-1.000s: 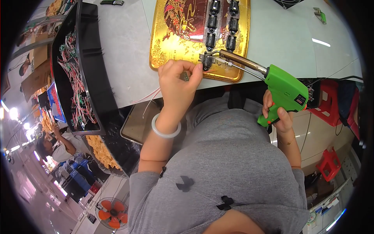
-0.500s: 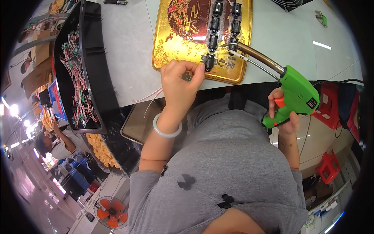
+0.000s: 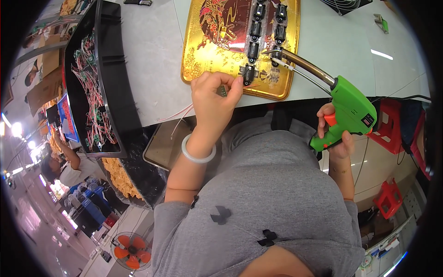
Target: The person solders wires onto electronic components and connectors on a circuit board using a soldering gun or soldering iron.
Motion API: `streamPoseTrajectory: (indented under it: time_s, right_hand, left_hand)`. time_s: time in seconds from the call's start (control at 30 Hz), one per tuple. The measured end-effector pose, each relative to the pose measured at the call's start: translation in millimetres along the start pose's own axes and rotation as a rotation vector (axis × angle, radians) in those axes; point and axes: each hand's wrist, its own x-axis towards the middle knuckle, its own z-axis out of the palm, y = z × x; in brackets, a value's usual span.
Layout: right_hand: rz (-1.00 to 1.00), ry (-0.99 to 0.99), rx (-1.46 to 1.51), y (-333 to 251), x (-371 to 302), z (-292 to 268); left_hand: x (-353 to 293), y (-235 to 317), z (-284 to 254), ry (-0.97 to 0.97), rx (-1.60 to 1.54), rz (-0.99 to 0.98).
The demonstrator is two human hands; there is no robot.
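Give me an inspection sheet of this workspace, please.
Surface: smooth pale grey tabletop, bearing a golden rectangular metallic tray.
Things in use: small black plastic modules in two columns on the tray; green plastic pistol-shaped tool, its tip at the right column, contact unclear.
Clutter: small green and silver object, far right.
Hands: left hand pinches a small green piece at the tray's near edge; right hand grips the tool.
Cables: thin pink and white wires beside the left hand; tangled red and white wires in a long black bin.
Surroundings: orange-bladed fan, red plastic stool, another person in white.
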Motion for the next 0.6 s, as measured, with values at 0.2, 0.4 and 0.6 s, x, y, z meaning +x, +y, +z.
streamPoseTrajectory:
  time_s: [0.2,0.4,0.6]
  right_hand:
    - [0.006,0.005,-0.007,-6,2,-6]
    - [0.198,-0.042,0.024,-6,7,-6]
    - [0.071,-0.118,0.224,-14,2,-3]
  left_hand:
    - [3,1,7,0.0,-0.011,0.011]
    - [5,7,3,-0.038,0.069,-0.051]
    - [0,-6,-2,-0.069,-0.013,-0.077]
